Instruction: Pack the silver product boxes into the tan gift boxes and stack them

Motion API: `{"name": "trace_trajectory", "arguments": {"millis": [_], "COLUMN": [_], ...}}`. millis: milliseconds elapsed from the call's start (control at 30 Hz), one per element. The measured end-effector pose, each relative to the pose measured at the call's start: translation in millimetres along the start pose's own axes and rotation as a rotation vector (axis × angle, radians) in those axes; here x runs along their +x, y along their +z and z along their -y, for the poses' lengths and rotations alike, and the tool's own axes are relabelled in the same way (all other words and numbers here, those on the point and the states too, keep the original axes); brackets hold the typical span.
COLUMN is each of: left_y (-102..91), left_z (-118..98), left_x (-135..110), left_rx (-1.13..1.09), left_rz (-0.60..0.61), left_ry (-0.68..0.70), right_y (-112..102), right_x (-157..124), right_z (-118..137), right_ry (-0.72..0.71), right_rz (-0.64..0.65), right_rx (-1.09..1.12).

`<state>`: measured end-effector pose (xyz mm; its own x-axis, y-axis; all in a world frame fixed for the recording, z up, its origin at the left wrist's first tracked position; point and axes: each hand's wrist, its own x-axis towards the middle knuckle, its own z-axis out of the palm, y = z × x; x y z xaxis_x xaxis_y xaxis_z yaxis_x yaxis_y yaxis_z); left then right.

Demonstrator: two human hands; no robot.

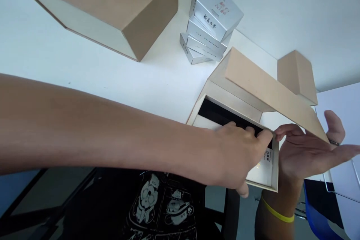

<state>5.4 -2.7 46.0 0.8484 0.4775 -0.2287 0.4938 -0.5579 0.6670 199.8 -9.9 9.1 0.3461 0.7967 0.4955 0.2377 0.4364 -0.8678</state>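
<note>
A beige hinged gift box (253, 82) stands at the table edge, its lid raised. Inside are a black lining (216, 112) and a flat white piece with dark print (266, 168). My left hand (236, 153) reaches across this box from the left. Its fingers bend over the black lining, with the thumb outside the near wall; the fingertips are partly hidden. At the box's right end, my right hand (306, 153) is palm up with fingers spread, one fingertip by the rim. The lid edge covers part of it. A ring and a yellow wristband show there.
Several silver printed cartons (213, 18) are piled against the wall. A large tan box (112, 0) stands open at the back left on the white table (112, 78). Another tan box (298, 75) stands at the right. A blue chair (320, 213) is below right.
</note>
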Motion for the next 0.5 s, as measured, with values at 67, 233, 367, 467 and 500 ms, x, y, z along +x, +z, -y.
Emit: {"name": "trace_trajectory", "arguments": {"millis": [67,233,367,467,500], "left_y": [-3.2,-6.1,-0.5,2.1,3.3], "left_z": [2.2,9.9,14.3,11.2,9.2], "left_x": [-12.7,-49.5,-57.7,-53.4,-51.1], "left_rx": [0.084,0.301,0.483,0.557,0.560], "left_rz": [-0.044,-0.076,-0.063,-0.046,-0.035], "left_ry": [-0.048,-0.104,-0.112,-0.110,-0.118], "right_y": [-13.8,-36.4,-40.3,-40.4,-39.3], "right_x": [-6.8,-18.9,-16.8,-14.7,-14.9], "right_z": [-1.3,5.4,25.2,44.0,49.0], "right_ry": [0.008,-0.093,-0.253,-0.299,-0.334], "right_rz": [0.125,0.435,0.742,1.171,1.277], "right_rx": [0.025,-0.123,-0.305,-0.631,-0.754]}}
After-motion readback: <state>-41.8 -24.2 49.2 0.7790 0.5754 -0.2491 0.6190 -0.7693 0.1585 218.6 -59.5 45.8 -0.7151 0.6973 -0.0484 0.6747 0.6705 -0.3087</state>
